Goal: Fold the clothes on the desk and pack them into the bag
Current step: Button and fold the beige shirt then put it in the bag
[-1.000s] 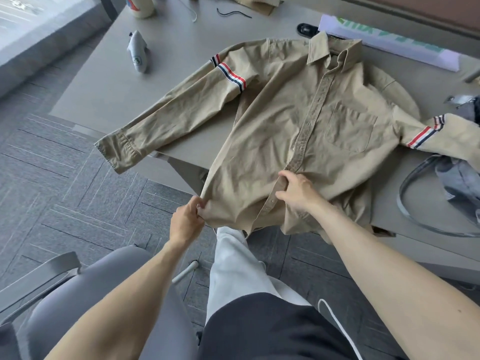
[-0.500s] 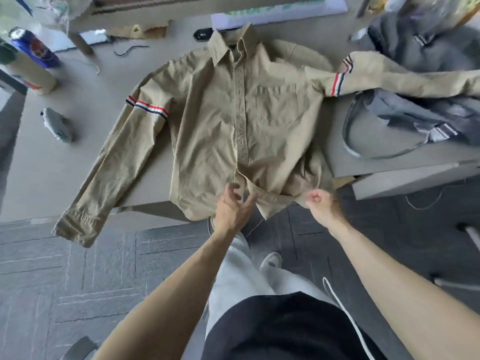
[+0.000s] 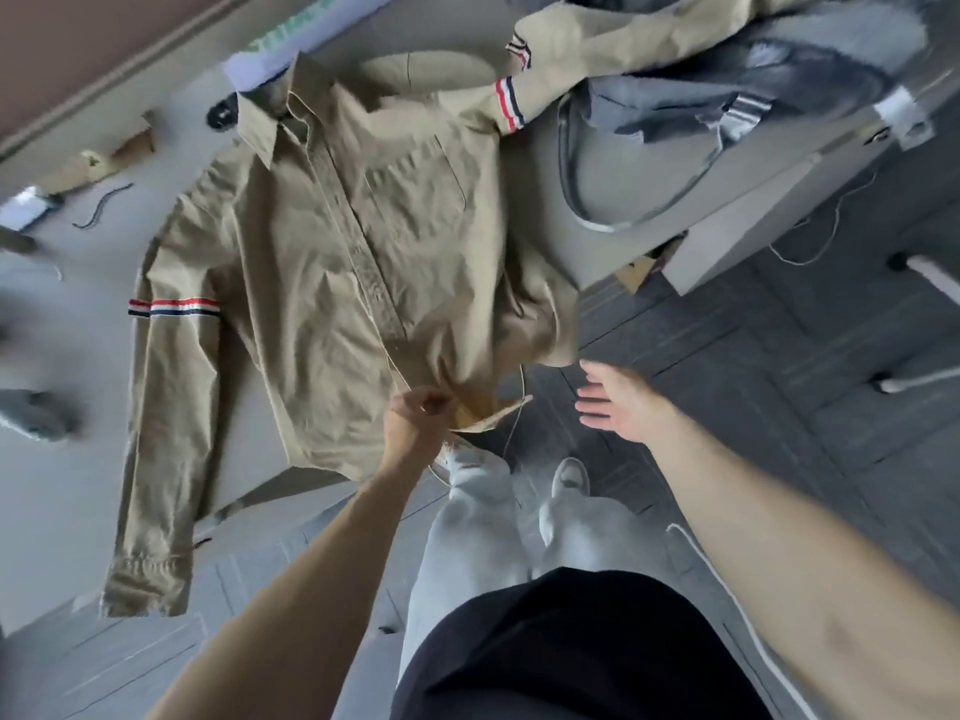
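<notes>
A khaki long-sleeved shirt with red, white and blue arm stripes lies face up on the grey desk, its hem hanging over the near edge. My left hand pinches the bottom of the shirt's front placket at the hem. Just off the desk edge, my right hand hovers with straight fingers and holds nothing, close to the shirt's right hem corner. The shirt's right sleeve stretches over a grey bag with a long strap at the far right. The left sleeve hangs off the desk's near edge.
Small items lie at the desk's left and back: a grey toy-like object, a black cord, a white paper sheet. A desk leg panel stands right. My legs and shoes are below, over grey carpet.
My left hand went from the hem's left corner to the placket bottom and pinches it. My right hand left the placket, moved right off the shirt and opened. The view swung leftward.
</notes>
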The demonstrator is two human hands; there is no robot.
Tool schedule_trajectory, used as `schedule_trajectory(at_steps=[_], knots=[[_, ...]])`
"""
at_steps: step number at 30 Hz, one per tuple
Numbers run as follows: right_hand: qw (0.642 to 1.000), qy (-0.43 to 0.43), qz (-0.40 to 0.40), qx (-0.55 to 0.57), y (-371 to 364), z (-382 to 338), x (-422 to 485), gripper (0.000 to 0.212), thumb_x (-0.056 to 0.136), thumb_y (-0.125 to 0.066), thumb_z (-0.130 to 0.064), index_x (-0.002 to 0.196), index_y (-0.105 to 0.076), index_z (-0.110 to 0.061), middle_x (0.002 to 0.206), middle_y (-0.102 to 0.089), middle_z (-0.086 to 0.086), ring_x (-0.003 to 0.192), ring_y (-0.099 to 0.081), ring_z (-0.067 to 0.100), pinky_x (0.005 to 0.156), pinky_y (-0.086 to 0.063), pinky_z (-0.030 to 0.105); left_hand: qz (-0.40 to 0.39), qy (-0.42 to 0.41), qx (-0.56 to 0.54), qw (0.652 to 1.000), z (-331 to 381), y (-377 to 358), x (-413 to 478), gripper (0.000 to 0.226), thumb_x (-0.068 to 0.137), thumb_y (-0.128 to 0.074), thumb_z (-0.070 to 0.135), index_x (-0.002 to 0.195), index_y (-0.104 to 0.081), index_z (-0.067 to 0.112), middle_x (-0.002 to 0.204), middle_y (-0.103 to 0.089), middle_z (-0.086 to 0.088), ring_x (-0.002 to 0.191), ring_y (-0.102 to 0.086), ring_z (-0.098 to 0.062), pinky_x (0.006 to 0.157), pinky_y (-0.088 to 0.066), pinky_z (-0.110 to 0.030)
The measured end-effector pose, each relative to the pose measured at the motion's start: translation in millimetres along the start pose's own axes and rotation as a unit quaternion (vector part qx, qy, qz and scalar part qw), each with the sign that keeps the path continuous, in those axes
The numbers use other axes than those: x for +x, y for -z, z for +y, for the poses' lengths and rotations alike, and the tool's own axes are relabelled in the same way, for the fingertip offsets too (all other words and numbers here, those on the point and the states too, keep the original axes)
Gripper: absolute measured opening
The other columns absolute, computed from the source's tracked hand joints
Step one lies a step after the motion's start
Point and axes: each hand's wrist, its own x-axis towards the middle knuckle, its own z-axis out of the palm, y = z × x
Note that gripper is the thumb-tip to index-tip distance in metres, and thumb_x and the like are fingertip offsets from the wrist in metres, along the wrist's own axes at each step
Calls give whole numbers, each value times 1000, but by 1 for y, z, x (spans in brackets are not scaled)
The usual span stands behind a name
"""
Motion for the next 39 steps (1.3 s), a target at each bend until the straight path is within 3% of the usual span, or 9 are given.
schedule_trajectory(at_steps=[4, 7, 13, 19, 23, 27, 32, 34, 39], knots=[[992, -31, -59, 108, -16, 1, 13, 54, 92, -65, -43, 128, -46, -9, 124, -55, 18, 116, -55, 36, 100, -48, 51, -72, 22, -186, 980, -6, 21, -9, 55, 76, -70, -18, 114, -70, 22, 95, -72, -1, 75, -68, -13, 64, -60, -29], [981, -23, -86, 172, -34, -3, 13, 41, 91, -66, -40, 119, -52, -14, 118, -56, 16, 112, -55, 32, 103, -45, 53, -128, 31, -263, 956, -1, 38, -13, 70, 69, -75, -17, 128, -63, 18, 99, -71, 1, 81, -69, -16, 66, -61, -37], [955, 47, -45, 288, -54, -12, -4, 36, 102, -44, -31, 126, -63, -13, 120, -69, 12, 103, -66, 25, 74, -55, 35, -114, 34, -257, 959, 1, 49, -11, 77, 71, -73, -19, 137, -57, 16, 104, -72, 5, 87, -70, -13, 77, -62, -37], [887, 154, -182, 395, -4, 0, -45, 48, 101, -38, -48, 126, -65, -16, 121, -67, 10, 112, -62, 28, 91, -53, 42, -104, 19, -242, 964, -7, 38, -11, 75, 73, -74, -8, 139, -58, 23, 115, -73, 6, 103, -69, -15, 89, -57, -36], [928, 114, -117, 334, 9, 7, -39, 46, 100, -39, -49, 124, -65, -19, 122, -68, 10, 120, -60, 31, 81, -57, 40, -114, 27, -191, 975, -3, 19, -12, 79, 73, -71, -20, 139, -57, 19, 102, -73, 11, 90, -69, -2, 78, -57, -22], [942, 105, -84, 306, 20, 12, -25, 37, 105, -37, -27, 132, -61, -15, 124, -68, 11, 117, -63, 25, 87, -55, 37, -126, 30, -83, 988, -5, 15, -2, 86, 51, -83, 5, 111, -61, 63, 112, -68, 12, 105, -68, -17, 90, -57, -36], [965, 23, 59, 253, 30, 19, -15, 16, 96, -53, -3, 110, -59, -9, 114, -67, 12, 87, -66, 23, 69, -54, 38, -75, -35, 136, 987, 3, 10, 9, 60, 81, -72, 13, 137, -55, 27, 120, -65, -1, 102, -62, -22, 81, -52, -32], [972, 65, 50, 219, 36, 17, -13, 34, 94, -55, 0, 121, -49, -19, 110, -67, 12, 92, -67, 26, 76, -55, 42, -78, -36, 174, 981, 1, 9, 11, 50, 87, -63, 29, 136, -52, 30, 118, -68, -7, 101, -66, -29, 81, -56, -38], [986, 141, 26, -80, 38, 14, -11, 18, 90, -65, -3, 108, -66, 0, 83, -68, 10, 72, -61, 22, 74, -54, 39, -113, -35, 241, 963, 3, 10, 13, 57, 89, -66, 25, 143, -47, 27, 118, -69, -13, 104, -65, -35, 86, -55, -44]])
